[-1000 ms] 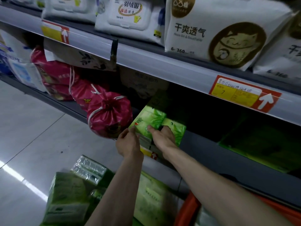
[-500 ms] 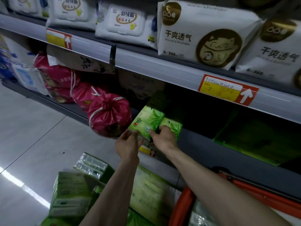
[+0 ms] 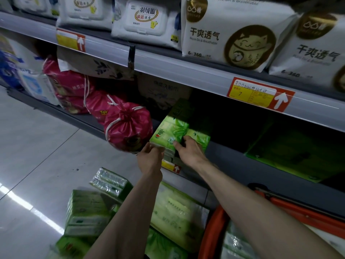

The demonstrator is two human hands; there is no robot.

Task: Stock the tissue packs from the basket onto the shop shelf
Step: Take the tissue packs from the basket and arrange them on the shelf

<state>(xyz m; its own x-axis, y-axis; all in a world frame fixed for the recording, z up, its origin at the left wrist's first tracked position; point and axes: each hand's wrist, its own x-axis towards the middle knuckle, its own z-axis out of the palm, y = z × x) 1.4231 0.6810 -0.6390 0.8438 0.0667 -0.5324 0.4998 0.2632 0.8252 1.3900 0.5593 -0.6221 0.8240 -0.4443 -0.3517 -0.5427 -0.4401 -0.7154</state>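
Note:
A green tissue pack (image 3: 170, 132) sits tilted at the front edge of the dark lower shelf (image 3: 242, 165). My left hand (image 3: 150, 157) grips its near left corner. My right hand (image 3: 189, 152) holds its near right side, fingers curled over the top. A second green pack (image 3: 200, 138) lies just to the right, partly behind my right hand. Several more green tissue packs (image 3: 175, 214) are piled below my arms. The orange basket (image 3: 214, 227) shows at the lower right.
Pink drawstring bags (image 3: 128, 126) crowd the shelf just left of the pack. A flat green pack (image 3: 298, 157) lies further right on the same shelf. White packs (image 3: 229, 34) fill the upper shelf. Grey floor tiles (image 3: 37, 146) stretch to the left.
Both hands stay on the green pack at the shelf edge and have barely shifted. The camera has turned slightly, so the shelf sits further left in view.

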